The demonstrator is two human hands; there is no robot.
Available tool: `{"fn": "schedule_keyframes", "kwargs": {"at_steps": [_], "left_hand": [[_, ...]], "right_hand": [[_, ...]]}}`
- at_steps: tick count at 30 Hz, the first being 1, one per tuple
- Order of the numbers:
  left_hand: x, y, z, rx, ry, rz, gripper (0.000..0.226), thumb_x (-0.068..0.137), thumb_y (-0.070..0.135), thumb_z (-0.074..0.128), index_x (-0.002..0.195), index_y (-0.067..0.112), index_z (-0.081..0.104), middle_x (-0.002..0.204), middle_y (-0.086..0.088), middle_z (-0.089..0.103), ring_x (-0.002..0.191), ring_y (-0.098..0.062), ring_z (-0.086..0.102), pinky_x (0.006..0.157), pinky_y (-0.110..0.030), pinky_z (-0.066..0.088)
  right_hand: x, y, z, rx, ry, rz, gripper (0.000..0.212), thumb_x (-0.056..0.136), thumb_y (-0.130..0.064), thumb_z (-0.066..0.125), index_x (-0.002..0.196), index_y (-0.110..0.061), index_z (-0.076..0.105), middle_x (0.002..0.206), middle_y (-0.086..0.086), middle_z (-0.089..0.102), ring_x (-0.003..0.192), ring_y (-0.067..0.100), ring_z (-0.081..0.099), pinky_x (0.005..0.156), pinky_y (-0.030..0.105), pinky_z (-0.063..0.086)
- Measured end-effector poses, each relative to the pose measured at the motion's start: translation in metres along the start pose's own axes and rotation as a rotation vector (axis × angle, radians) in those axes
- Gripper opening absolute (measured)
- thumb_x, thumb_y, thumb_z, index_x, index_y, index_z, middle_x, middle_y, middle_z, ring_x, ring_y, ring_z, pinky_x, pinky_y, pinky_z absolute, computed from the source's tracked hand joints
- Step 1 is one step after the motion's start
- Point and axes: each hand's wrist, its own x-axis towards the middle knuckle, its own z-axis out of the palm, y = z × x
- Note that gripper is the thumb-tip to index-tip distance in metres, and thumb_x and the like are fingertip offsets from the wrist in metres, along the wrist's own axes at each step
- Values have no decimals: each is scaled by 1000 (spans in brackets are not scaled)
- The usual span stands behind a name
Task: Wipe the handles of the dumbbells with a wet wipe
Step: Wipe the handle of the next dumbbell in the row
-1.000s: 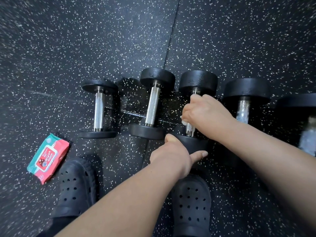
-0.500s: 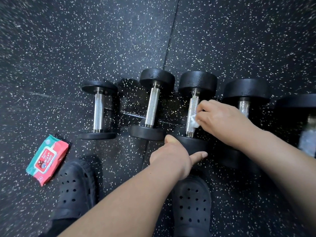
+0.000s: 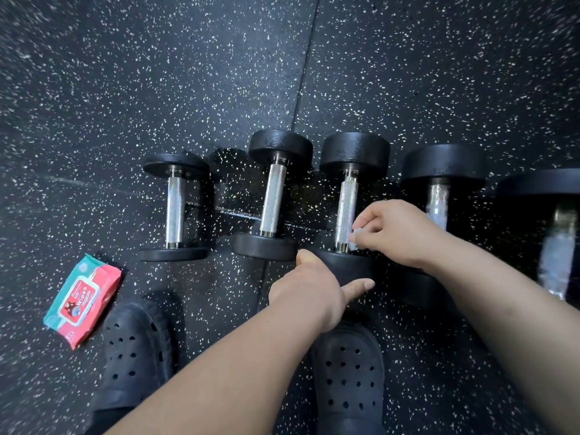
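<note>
Several black dumbbells with knurled steel handles lie in a row on the speckled floor. My left hand (image 3: pixel 309 288) grips the near head of the third dumbbell (image 3: pixel 346 211), thumb on top and fingers round its front. My right hand (image 3: pixel 398 232) pinches a small white wet wipe (image 3: pixel 356 238) against the lower right side of that dumbbell's handle. To the left lie a small dumbbell (image 3: pixel 174 211) and a second dumbbell (image 3: pixel 273 199). Right of my hand a fourth dumbbell (image 3: pixel 439 199) and a blurred fifth dumbbell (image 3: pixel 561 240) are partly hidden by my right arm.
A red and teal pack of wipes (image 3: pixel 83 301) lies on the floor at the left, beside my left black clog (image 3: pixel 138 353). My right clog (image 3: pixel 348 378) stands just below the third dumbbell. A seam (image 3: pixel 306 73) runs through the rubber flooring.
My right hand came off its wrap round the third handle, slid right and down, and now pinches the wipe at the handle's lower side. My left hand has stayed put.
</note>
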Motion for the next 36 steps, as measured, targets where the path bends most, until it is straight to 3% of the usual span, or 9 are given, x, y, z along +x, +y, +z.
{"fn": "schedule_keyframes", "kwargs": {"at_steps": [5,10,13,16,20,26,29,32,36], "left_hand": [[1,-1,1,-8,6,14,110,69,100,49,132,12,30,76,1,51,88,-27,63,75,-37,47],[1,-2,0,-7,4,5,110,68,100,50,133,13,29,77,1,52,85,-27,61,75,-37,47],[2,-1,2,-3,5,0,112,68,100,51,134,12,28,86,-1,60,96,-30,69,75,-37,48],[2,-1,3,-2,15,0,114,68,100,50,136,12,27,93,-1,61,103,-31,70,77,-38,48],[4,-2,3,-13,7,2,115,67,101,50,136,11,27,99,-2,65,105,-30,70,78,-37,47],[5,-1,4,-35,-13,-20,114,64,102,52,132,13,28,102,-4,68,102,-32,70,74,-38,46],[6,-2,4,-47,-21,-27,110,63,102,54,124,14,29,104,-4,70,101,-33,69,73,-37,46],[6,0,4,-59,-26,-32,109,62,101,57,123,14,29,100,-4,69,98,-33,69,70,-37,46],[4,0,3,-51,-23,-31,107,62,101,57,121,15,28,97,-3,66,97,-31,70,70,-37,44]], "right_hand": [[-4,8,-3,137,-110,37,19,77,-32,93,85,-24,78,79,-8,80,79,12,76,82,34,57],[5,11,9,266,-110,125,38,69,-29,99,88,-17,68,71,-1,72,62,12,57,65,28,47],[12,14,9,385,-195,209,49,67,-23,100,104,-15,68,92,8,80,78,21,69,84,39,59],[17,12,16,499,-259,230,41,75,-6,92,109,-12,70,100,12,81,98,26,74,106,48,56],[19,11,24,562,-319,225,37,79,-4,88,112,-8,73,106,11,81,110,30,74,101,42,55],[2,-21,12,-156,20,138,45,66,-43,97,92,-20,68,93,2,72,90,29,67,82,41,57],[-3,-31,8,-293,141,-26,29,73,-34,89,89,-27,66,90,-7,67,89,23,64,72,33,47],[-2,-39,8,-330,164,-227,12,82,-32,82,88,-32,72,82,-9,70,83,20,67,72,33,52],[14,-45,16,-788,78,-503,12,95,-28,69,99,-38,75,104,-9,65,103,21,63,70,33,49]]}}
